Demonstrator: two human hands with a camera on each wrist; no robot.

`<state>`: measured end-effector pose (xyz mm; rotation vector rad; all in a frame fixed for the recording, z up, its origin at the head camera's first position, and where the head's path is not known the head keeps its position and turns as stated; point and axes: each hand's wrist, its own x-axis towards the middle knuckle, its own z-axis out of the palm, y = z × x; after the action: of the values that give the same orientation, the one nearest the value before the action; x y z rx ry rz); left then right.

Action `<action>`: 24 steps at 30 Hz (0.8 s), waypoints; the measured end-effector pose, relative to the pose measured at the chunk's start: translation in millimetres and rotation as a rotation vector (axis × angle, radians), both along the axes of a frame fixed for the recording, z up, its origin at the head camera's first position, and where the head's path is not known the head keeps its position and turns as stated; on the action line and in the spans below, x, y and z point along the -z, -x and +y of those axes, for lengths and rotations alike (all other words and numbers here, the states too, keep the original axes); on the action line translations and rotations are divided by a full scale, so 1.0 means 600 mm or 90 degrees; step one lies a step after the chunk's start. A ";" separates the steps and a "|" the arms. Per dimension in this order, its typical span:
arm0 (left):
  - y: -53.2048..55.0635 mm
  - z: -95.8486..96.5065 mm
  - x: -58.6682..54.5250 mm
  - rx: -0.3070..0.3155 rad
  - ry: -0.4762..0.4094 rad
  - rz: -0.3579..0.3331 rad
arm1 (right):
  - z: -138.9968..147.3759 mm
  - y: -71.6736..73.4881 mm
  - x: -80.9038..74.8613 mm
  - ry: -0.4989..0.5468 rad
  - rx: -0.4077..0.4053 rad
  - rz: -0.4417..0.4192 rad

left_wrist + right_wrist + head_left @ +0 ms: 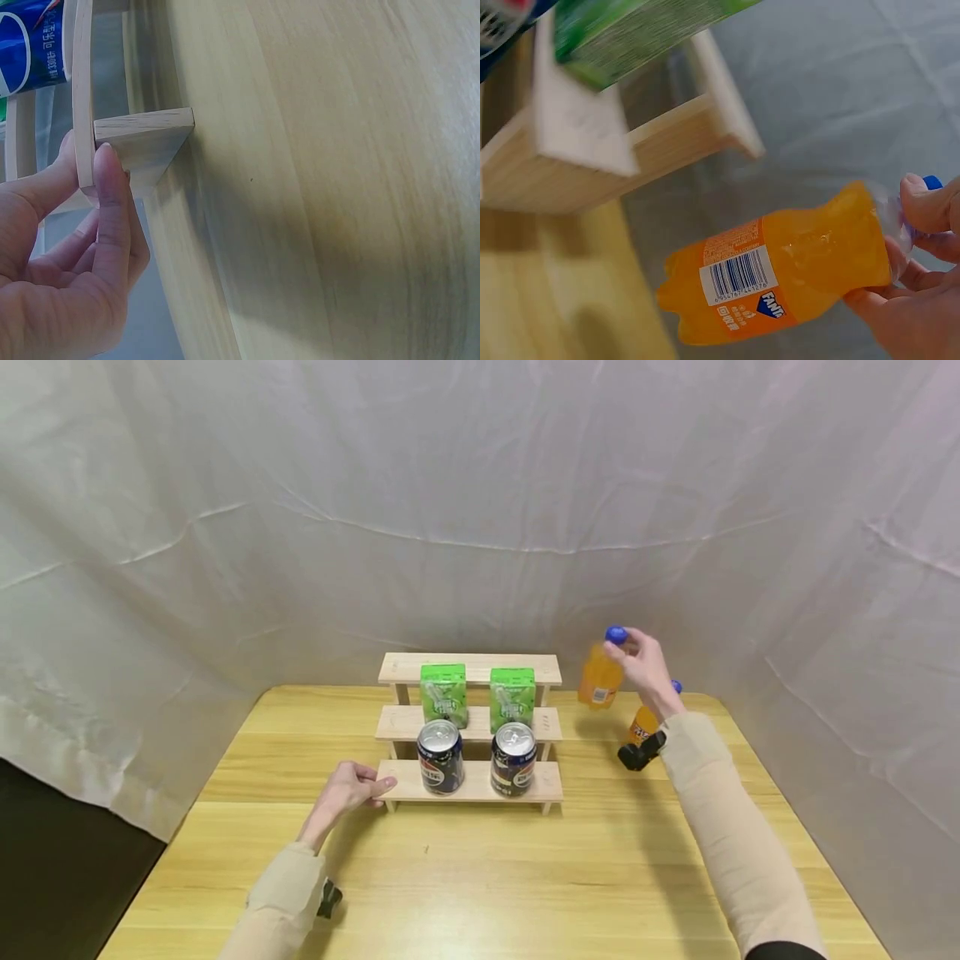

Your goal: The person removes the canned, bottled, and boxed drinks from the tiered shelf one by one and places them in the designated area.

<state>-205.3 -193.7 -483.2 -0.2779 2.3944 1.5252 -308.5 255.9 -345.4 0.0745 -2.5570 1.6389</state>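
Observation:
My right hand (647, 670) grips an orange Fanta bottle (600, 678) by its neck, just under the blue cap. The bottle hangs tilted in the air, right of the wooden three-step rack (468, 723). In the right wrist view, the barcode on the bottle (791, 266) faces the camera. My left hand (351, 788) pinches the left end of the rack's lowest shelf (84, 97) between thumb and fingers. Two dark blue Pepsi cans (441, 760) stand on that lowest shelf. Behind them, two green drink cartons (444, 697) stand on the middle shelf.
A second orange bottle (643, 725) stands on the table (480, 885) at the right, partly hidden by the right wrist. A pale curtain (480, 510) hangs behind and beside the table. The rack's top shelf (405, 668) is bare wood.

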 end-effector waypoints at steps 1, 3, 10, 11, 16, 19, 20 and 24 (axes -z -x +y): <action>0.000 0.000 0.000 0.002 0.002 0.001 | 0.002 -0.001 0.014 0.008 0.003 -0.010; -0.001 0.000 0.002 0.003 0.009 0.005 | 0.004 -0.002 0.040 0.018 0.007 -0.028; -0.001 0.002 0.005 0.006 0.014 0.010 | 0.011 -0.005 0.116 0.010 0.020 -0.045; 0.000 0.002 0.005 0.004 0.013 0.008 | 0.011 -0.006 0.124 0.005 0.024 -0.047; 0.000 0.004 0.004 -0.002 0.004 -0.003 | 0.012 -0.010 0.147 0.003 0.035 -0.052; 0.001 0.004 0.003 -0.001 0.004 -0.001 | 0.011 -0.010 0.150 0.015 0.036 -0.051; 0.001 0.004 0.004 0.000 0.004 0.001 | 0.011 -0.009 0.150 0.020 0.036 -0.051; 0.002 0.002 0.004 0.000 0.009 0.000 | 0.009 -0.007 0.149 0.021 0.039 -0.056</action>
<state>-206.6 -192.6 -485.7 -0.2810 2.4061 1.5082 -304.5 261.4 -434.6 -0.0792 -2.5663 1.6982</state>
